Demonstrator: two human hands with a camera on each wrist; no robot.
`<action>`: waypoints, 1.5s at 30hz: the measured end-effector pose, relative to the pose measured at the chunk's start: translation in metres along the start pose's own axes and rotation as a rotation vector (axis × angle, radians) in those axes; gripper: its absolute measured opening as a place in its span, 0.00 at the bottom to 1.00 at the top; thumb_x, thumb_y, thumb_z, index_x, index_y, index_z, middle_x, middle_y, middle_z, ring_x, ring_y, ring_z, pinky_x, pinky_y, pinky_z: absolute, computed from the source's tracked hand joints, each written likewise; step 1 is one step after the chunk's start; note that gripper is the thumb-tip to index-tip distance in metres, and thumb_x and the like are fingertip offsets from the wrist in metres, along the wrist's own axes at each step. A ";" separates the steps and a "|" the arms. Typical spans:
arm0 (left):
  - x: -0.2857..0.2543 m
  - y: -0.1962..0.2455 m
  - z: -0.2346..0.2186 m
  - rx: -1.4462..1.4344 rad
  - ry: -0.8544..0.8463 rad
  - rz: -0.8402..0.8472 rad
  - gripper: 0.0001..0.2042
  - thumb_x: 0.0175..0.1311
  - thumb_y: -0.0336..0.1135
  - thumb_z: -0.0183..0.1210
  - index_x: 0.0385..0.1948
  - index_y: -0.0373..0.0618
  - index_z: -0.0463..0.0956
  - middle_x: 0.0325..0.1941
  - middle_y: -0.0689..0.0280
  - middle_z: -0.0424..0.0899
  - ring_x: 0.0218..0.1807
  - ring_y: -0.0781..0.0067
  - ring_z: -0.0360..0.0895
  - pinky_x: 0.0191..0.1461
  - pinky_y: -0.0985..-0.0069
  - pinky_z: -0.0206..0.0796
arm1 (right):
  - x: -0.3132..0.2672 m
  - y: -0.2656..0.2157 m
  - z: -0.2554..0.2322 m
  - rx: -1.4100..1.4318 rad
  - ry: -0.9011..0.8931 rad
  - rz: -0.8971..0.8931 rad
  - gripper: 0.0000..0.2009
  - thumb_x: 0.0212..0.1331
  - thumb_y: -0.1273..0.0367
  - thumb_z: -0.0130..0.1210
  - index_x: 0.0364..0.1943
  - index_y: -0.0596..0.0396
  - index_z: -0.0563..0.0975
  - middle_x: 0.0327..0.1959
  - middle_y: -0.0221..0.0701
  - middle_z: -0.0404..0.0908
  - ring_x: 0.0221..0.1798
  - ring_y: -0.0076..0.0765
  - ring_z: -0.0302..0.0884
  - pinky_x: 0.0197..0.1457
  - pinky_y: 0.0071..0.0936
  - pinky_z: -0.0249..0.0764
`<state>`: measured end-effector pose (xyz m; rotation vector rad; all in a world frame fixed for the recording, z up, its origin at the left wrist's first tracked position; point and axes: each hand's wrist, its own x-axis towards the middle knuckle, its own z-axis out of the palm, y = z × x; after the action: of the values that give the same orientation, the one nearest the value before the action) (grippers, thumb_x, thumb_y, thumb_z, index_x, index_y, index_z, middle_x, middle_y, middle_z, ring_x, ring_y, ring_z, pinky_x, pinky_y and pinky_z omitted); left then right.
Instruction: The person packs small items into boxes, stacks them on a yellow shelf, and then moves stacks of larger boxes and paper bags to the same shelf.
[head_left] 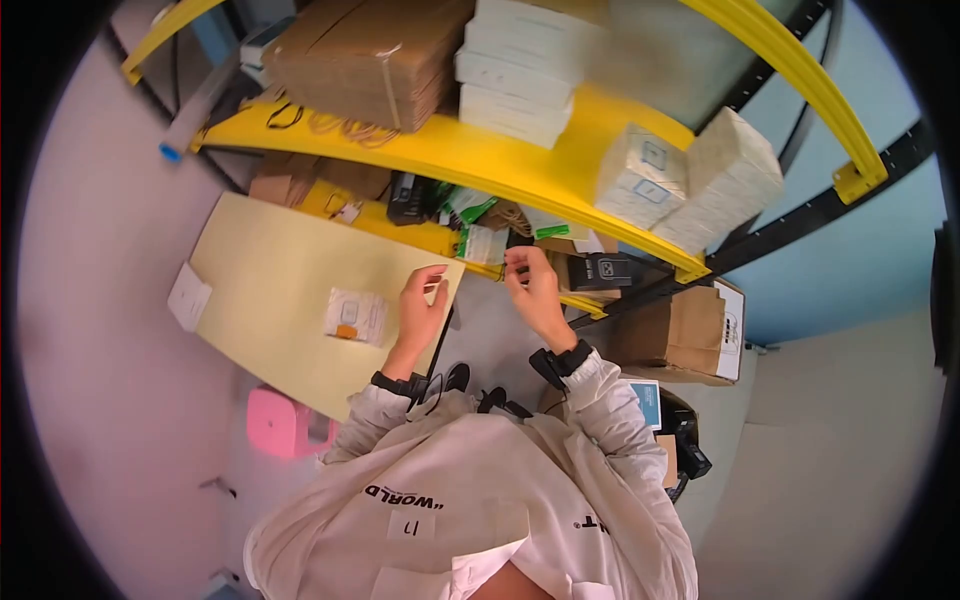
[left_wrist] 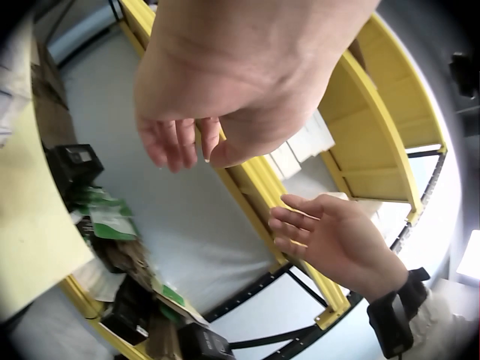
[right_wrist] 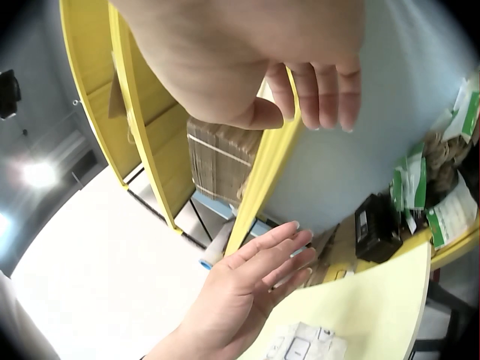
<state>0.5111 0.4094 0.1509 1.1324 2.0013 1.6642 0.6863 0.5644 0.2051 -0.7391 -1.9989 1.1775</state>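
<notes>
Both hands are raised in front of the body, apart, with nothing in them. In the head view the left hand [head_left: 422, 312] is over the right edge of the pale yellow table [head_left: 262, 262], fingers loosely bent. The right hand [head_left: 535, 290] is beside it, in front of the lower shelf, its fingers relaxed. A white packet [head_left: 355, 316] with an orange patch lies on the table, left of the left hand. From the left wrist view, the right hand [left_wrist: 341, 244] shows its palm; the right wrist view shows the left hand [right_wrist: 240, 289] with extended fingers.
Yellow shelving [head_left: 420, 160] spans the far side, holding a large brown carton [head_left: 365, 55], white boxes [head_left: 515, 75] and wrapped packages [head_left: 645, 180]. Black boxes and green-white packets [head_left: 483, 243] fill the lower shelf. A pink stool [head_left: 280, 422] stands below the table; brown cartons [head_left: 675, 335] stand at right.
</notes>
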 end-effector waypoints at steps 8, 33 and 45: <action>-0.039 -0.075 -0.126 0.247 0.355 -0.259 0.15 0.73 0.26 0.64 0.59 0.43 0.82 0.57 0.59 0.87 0.57 0.62 0.85 0.57 0.67 0.79 | -0.015 0.050 0.118 0.074 -0.538 0.175 0.14 0.69 0.71 0.61 0.54 0.63 0.81 0.43 0.38 0.89 0.45 0.35 0.88 0.52 0.33 0.84; -0.091 -0.135 -0.179 0.273 0.362 -0.375 0.15 0.75 0.33 0.68 0.55 0.32 0.82 0.46 0.54 0.92 0.48 0.67 0.88 0.59 0.69 0.79 | -0.064 0.042 0.260 0.288 -0.833 0.314 0.34 0.70 0.68 0.61 0.77 0.64 0.65 0.73 0.52 0.77 0.74 0.49 0.77 0.77 0.39 0.73; -0.036 -0.043 -0.152 0.056 0.441 -0.174 0.16 0.77 0.33 0.67 0.56 0.30 0.79 0.52 0.52 0.89 0.54 0.63 0.87 0.64 0.67 0.77 | -0.024 -0.034 0.175 0.326 -0.616 0.225 0.37 0.75 0.73 0.58 0.85 0.55 0.57 0.78 0.47 0.65 0.79 0.52 0.70 0.77 0.44 0.75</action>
<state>0.4165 0.2779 0.1447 0.6182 2.3390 1.8976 0.5580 0.4446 0.1680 -0.4736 -2.1440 1.9966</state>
